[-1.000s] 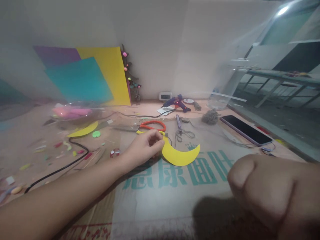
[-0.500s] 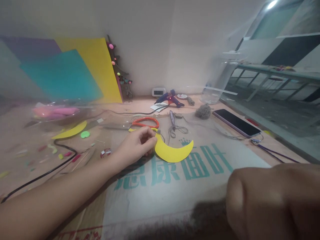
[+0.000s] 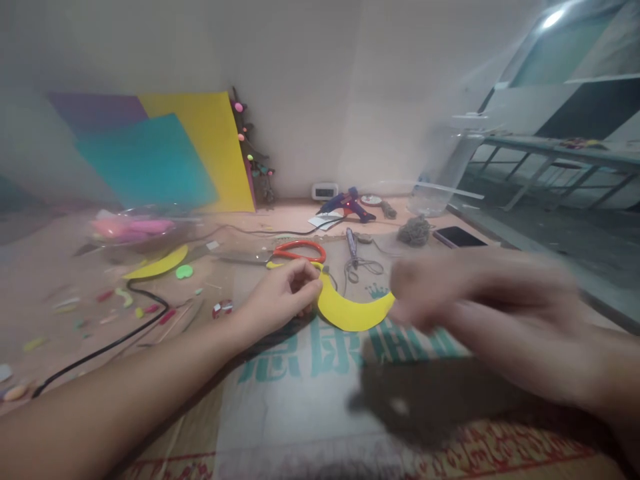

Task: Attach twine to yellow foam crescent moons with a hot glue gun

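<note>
Closest to me, the printed sheet (image 3: 270, 423) stretches under the yellow crescent (image 3: 353, 315). My right hand (image 3: 480, 313), blurred, is at the crescent's right tip; its fingers look curled, but I cannot tell whether they grip it. My left hand (image 3: 287, 290) pinches the crescent's left part between thumb and fingers. I take the step in hand to be steadying the crescent while my right hand meets its free tip; that seems to call for a light touch, so nothing creases. Half a second ago my right hand was low, right of the crescent and apart from it; now it also hides much of the phone (image 3: 457, 236), beyond the crescent to the right. The red-handled scissors (image 3: 281, 249) lie just behind the crescent's left end, the glue gun (image 3: 347, 203) farther back.
</note>
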Action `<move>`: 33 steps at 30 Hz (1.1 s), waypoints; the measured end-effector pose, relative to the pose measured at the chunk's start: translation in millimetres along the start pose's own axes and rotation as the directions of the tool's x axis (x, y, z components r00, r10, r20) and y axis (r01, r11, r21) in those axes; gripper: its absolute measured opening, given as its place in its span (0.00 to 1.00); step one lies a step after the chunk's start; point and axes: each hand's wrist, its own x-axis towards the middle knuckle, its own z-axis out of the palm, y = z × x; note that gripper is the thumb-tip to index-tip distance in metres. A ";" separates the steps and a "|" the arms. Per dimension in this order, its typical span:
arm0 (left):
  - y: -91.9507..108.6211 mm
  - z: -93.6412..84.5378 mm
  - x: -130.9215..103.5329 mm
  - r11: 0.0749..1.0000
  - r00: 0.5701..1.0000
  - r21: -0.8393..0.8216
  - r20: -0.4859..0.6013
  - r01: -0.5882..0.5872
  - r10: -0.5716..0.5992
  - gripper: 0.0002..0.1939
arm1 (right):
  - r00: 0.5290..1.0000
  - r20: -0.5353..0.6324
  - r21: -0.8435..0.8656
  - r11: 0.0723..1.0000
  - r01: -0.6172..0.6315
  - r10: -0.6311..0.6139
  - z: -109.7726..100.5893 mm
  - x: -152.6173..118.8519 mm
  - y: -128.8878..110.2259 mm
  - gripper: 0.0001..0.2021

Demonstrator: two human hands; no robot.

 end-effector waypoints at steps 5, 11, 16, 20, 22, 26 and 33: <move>-2.6 -0.4 0.9 0.999 1.000 -0.049 0.029 -0.005 0.006 0.07 | 0.999 0.019 0.078 0.997 -0.028 0.027 51.1 148.3 -22.0 0.24; -8.9 -0.2 3.1 1.000 0.999 0.010 0.024 -0.028 0.028 0.07 | 0.986 0.075 0.162 0.974 -0.157 0.146 80.8 178.8 -4.7 0.22; -5.3 -0.6 1.9 0.996 0.999 0.074 0.013 -0.054 0.053 0.07 | 0.987 0.081 0.228 0.962 -0.152 0.137 83.9 173.9 1.2 0.19; -4.4 0.1 1.5 0.996 0.999 0.077 -0.005 -0.045 0.046 0.07 | 0.992 0.076 0.266 0.956 -0.122 0.106 82.1 176.4 3.0 0.18; -4.4 0.1 1.6 0.997 0.999 0.068 -0.006 -0.039 0.040 0.07 | 0.993 0.070 0.273 0.955 -0.112 0.096 81.7 176.6 4.3 0.18; -2.9 -0.6 1.4 0.997 0.999 0.063 0.001 -0.039 0.039 0.06 | 0.993 0.083 0.286 0.952 -0.107 0.086 84.3 176.3 8.4 0.16; -2.2 -1.0 3.4 0.998 0.997 -0.055 -0.080 0.002 -0.006 0.07 | 0.981 -0.117 -0.141 0.980 0.141 -0.158 63.6 174.8 -13.5 0.11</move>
